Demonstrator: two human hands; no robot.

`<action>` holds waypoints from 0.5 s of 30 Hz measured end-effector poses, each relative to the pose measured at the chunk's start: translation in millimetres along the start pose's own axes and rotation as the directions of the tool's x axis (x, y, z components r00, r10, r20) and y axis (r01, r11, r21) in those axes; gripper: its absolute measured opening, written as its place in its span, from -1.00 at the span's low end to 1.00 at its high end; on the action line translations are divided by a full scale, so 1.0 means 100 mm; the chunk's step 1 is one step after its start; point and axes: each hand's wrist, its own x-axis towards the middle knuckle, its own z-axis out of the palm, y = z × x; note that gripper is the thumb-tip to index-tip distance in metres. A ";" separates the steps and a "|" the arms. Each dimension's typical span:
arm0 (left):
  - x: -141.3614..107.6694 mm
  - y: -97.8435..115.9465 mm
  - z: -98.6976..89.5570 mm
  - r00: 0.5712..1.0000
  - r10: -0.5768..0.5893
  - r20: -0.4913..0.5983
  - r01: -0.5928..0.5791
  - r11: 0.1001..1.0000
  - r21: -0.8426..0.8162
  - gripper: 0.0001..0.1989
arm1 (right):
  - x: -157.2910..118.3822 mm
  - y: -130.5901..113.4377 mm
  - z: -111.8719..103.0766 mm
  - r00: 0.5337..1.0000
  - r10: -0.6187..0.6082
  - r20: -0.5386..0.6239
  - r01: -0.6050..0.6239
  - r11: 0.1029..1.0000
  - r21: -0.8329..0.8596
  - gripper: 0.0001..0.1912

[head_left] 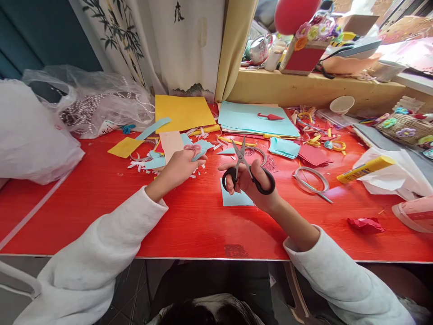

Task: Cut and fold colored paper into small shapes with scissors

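Observation:
My right hand point(264, 187) has thumb and fingers through the black handles of a pair of scissors point(241, 155), whose blades stand a little apart and point away from me. Beneath that hand, a light blue paper square point(233, 199) lies on the red table point(189, 221). My left hand point(179, 169) is closed at the scrap pile, with a light blue paper piece point(204, 147) at its fingertips. Beside those fingers is a small pink object point(192, 148) that I cannot make out. Paper scraps point(154, 161) lie around it.
Yellow paper point(184, 110) and a light blue paper stack point(253, 115) lie at the back. On the right are folded blue paper point(284, 147), red paper point(313, 154), a tape ring point(311, 179) and a yellow glue stick point(367, 169). Plastic bags point(37, 135) stand left.

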 end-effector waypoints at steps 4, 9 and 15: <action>0.01 -0.02 0.00 1.000 -0.001 0.011 0.001 1.000 -0.013 -0.85 | -0.01 0.00 -0.01 1.000 -0.004 0.003 0.004 1.000 0.010 -0.33; 0.01 0.00 -0.01 1.000 0.003 0.024 -0.003 1.000 0.020 -0.75 | 0.00 -0.01 -0.02 1.000 0.000 0.006 0.000 1.000 0.011 -0.33; 0.01 0.01 -0.02 0.999 -0.034 -0.012 0.034 0.999 -0.031 -0.89 | -0.01 -0.01 -0.01 1.000 0.006 -0.006 -0.006 1.000 -0.024 -0.32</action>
